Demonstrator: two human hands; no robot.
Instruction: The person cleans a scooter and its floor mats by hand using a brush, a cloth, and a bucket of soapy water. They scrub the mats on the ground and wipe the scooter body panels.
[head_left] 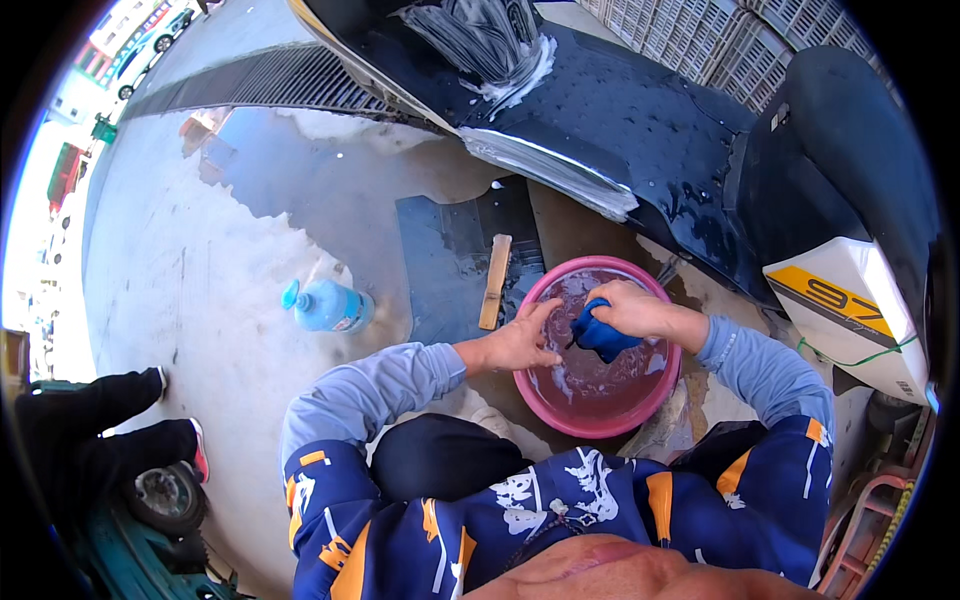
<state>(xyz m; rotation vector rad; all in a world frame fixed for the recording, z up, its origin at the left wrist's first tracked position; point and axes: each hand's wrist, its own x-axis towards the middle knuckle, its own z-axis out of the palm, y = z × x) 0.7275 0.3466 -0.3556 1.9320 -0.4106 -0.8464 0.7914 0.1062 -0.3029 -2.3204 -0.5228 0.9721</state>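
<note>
A pink basin [600,426] of sudsy water stands on the ground in front of me. Above the water my right hand [630,308] is closed around a dark blue cloth [606,342], which hangs bunched below the fingers. My left hand [518,340] reaches over the basin's left rim, its fingers apart and curved, with nothing in them. Ahead is a black and white scooter [650,120], wet, with white foam [500,50] smeared on its front part and along its lower side edge.
A light blue bottle [335,305] stands left of a dark flat mat [430,260]. On the mat lies a wooden strip [496,282]. Wet patches spread over the concrete toward a drain grate [270,80]. Grey crates [690,40] are stacked behind the scooter. At far left are a person's legs [110,420].
</note>
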